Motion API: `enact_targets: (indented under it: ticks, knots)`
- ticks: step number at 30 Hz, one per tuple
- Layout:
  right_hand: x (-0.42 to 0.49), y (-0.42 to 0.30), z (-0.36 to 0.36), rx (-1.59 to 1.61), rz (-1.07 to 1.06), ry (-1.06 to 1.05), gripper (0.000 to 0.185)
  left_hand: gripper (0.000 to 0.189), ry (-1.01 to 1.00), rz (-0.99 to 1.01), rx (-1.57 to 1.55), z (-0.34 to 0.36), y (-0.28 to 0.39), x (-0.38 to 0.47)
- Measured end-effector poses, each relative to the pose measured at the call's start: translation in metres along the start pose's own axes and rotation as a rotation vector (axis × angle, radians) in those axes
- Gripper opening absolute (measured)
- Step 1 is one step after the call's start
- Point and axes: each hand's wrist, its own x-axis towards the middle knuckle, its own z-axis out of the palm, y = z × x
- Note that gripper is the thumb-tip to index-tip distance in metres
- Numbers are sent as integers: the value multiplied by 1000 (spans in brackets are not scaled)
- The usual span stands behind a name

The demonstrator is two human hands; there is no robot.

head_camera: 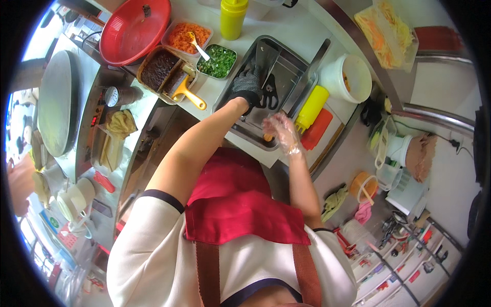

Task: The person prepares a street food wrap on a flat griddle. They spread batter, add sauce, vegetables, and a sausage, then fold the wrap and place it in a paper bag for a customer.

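My left hand (248, 85), in a grey-and-black knit glove, reaches into a long metal tray (227, 89). Its fingers lie against a broad metal blade (265, 55); whether they grip it is hidden. Black-handled scissors (271, 94) lie in the tray just right of that glove. Over the tray's near right corner is my right hand (282, 128), in a clear plastic glove, fingers loosely bent and nothing visible in them. A small round orange-brown end (267, 137) shows beneath it. Close by on the right are a yellow squeeze bottle (313, 105) and a red one (317, 128).
Left of the tray stand chopped green onions (218, 61), diced orange food (186, 36), a dark sauce container (155, 71) with a yellow-handled brush (188, 92), and a red basin (132, 32). A white bucket (358, 78) stands right. A round griddle (57, 103) and another person's hand (19, 184) are far left.
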Motion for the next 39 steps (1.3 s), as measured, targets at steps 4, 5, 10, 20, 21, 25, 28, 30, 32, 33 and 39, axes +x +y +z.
enact_targets:
  ticks: [4,5,10,20,21,25,28,30,32,33,39]
  knots:
    - [-21,22,4,263,41,77,20,60,-237,107,204,-7,27,-17]
    - [-21,29,1,247,49,96,21,61,-285,195,202,-3,26,-24]
    - [-23,40,-4,131,79,155,19,48,-133,396,-55,-5,24,-81]
    - [-16,-30,107,228,40,-251,26,31,-141,-214,-715,-67,-63,-223]
    - [-13,-31,122,229,32,-406,27,30,-112,-298,-698,-80,-69,-234]
    - [-7,-20,201,-40,157,-707,29,28,180,-554,-716,-95,-107,-297]
    - [-5,10,267,-247,248,-880,24,29,461,-725,-963,-92,-138,-363]
    - [-15,37,313,-321,310,-961,21,30,676,-781,-1248,-93,-142,-417]
    - [-45,69,360,-403,382,-1001,19,32,859,-750,-1471,-79,-148,-479]
    - [-60,86,384,-412,466,-1050,16,32,942,-818,-1566,-71,-148,-509]
    - [-170,229,494,-683,646,-1241,16,32,1332,-954,-1677,3,-143,-678]
